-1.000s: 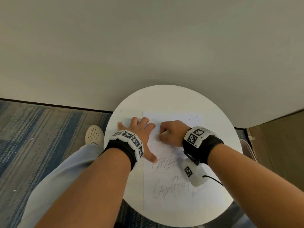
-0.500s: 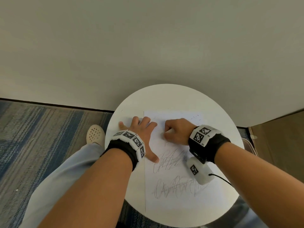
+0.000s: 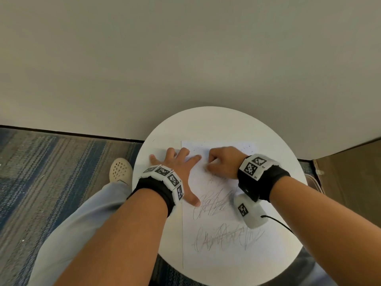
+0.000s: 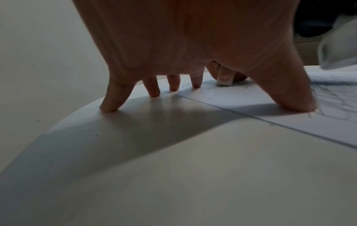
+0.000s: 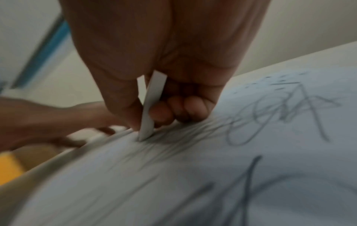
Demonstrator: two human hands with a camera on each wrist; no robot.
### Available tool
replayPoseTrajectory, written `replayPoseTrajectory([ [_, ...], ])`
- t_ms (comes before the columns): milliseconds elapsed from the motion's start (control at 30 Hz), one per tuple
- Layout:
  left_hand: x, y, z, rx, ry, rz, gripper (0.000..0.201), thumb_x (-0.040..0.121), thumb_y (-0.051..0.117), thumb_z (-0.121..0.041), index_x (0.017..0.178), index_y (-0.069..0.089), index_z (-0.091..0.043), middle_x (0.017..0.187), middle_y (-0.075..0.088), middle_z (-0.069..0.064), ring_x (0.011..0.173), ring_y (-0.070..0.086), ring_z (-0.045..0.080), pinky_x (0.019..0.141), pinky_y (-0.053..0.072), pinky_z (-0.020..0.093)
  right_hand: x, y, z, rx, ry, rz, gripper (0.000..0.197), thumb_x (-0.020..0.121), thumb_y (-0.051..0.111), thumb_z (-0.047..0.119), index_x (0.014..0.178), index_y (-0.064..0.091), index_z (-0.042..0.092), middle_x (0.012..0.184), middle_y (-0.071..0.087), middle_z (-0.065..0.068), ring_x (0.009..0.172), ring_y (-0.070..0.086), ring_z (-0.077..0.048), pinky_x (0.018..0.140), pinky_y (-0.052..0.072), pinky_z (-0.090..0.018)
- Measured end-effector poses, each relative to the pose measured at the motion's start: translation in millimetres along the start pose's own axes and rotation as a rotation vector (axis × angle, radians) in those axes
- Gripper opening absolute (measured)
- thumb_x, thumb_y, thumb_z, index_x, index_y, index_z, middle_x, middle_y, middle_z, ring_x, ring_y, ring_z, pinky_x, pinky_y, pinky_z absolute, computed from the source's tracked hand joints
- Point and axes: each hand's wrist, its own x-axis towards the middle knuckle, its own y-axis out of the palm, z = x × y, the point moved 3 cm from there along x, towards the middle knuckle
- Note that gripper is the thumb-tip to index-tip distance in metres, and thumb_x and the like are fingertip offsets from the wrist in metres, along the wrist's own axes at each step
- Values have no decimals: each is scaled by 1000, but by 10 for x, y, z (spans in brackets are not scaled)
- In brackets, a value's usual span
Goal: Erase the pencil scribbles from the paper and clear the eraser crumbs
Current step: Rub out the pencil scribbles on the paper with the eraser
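A white sheet of paper (image 3: 222,256) lies on the round white table (image 3: 216,124). Two rows of pencil scribbles (image 3: 214,205) cross its lower half, with a fainter patch above them. My left hand (image 3: 177,164) lies spread flat across the paper's left edge, thumb near the upper scribble. My right hand (image 3: 222,162) pinches a thin white eraser (image 5: 152,105) and presses its tip onto the faint scribble; the wrist view is blurred by motion. The eraser (image 4: 224,81) also shows beyond my left fingers. Dark eraser crumbs (image 3: 245,148) dot the paper's top edge.
The table stands against a plain wall (image 3: 185,58). Striped blue-grey carpet (image 3: 51,172) lies to the left, with my trouser leg (image 3: 86,219) and a pale shoe (image 3: 120,169). A brown surface (image 3: 350,178) is at the right. A cable runs from the right wrist camera (image 3: 249,211).
My right hand has rubbed the eraser back and forth across the top scribble, ending slightly right of where it began. The left hand has stayed pressed on the paper.
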Motion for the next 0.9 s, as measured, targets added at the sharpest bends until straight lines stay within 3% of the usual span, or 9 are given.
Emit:
replayPoseTrajectory([
  [67,5,-5,-2,-12,0,3,123,52,71,-79,147,0,-46,150,5,-10,136,7,26,104,17,70,-8,55,41,-38,-39,55,13,86,58,33,86,58,20,85,58,3,82,52,-15,71,38,-24],
  [133,12,-6,-10,-9,-1,5,123,53,71,-79,148,-1,-46,150,3,-10,137,6,26,105,17,70,5,-9,31,0,-3,9,12,86,58,32,85,57,20,88,58,2,84,52,-16,70,38,-24],
  [200,12,-9,-8,0,-6,4,123,53,71,-79,147,-1,-47,151,3,-10,137,6,26,105,18,70,34,-49,29,25,12,-31,11,85,58,30,83,55,19,85,57,2,83,52,-17,63,37,-23],
  [267,6,-10,-8,-8,-4,8,122,53,71,-79,147,0,-46,150,3,-10,137,6,26,105,17,70,21,30,84,-21,-35,37,13,86,57,30,77,52,22,79,54,5,78,50,-15,58,35,-19],
  [433,11,-7,-15,0,-8,5,123,54,71,-79,148,-1,-46,151,2,-10,138,6,26,105,17,69,40,-45,36,17,33,-35,10,83,56,29,78,53,20,80,56,3,78,51,-16,59,37,-22],
  [533,9,-13,-13,-14,-2,5,122,53,71,-78,148,2,-46,150,4,-10,137,7,26,104,18,70,16,54,84,-37,-29,57,14,85,56,30,74,50,23,76,54,6,76,50,-14,58,36,-21],
  [667,4,-15,-13,0,-6,4,122,55,71,-78,148,-1,-46,151,2,-10,137,6,26,105,17,69,29,-32,1,9,26,-29,11,84,56,30,78,53,21,79,56,4,79,53,-17,63,39,-24],
  [767,-2,-16,-8,-11,-4,12,123,54,71,-78,148,-1,-46,152,2,-10,137,6,26,105,16,69,13,61,27,-51,-33,55,14,85,56,32,78,52,21,74,52,7,75,50,-15,57,36,-20],
  [900,12,-8,-11,-13,-4,9,123,54,72,-77,148,-2,-46,151,2,-10,137,5,26,105,16,70,34,-56,-86,4,44,-50,13,83,56,31,78,53,20,79,56,4,78,52,-17,57,37,-22],
])
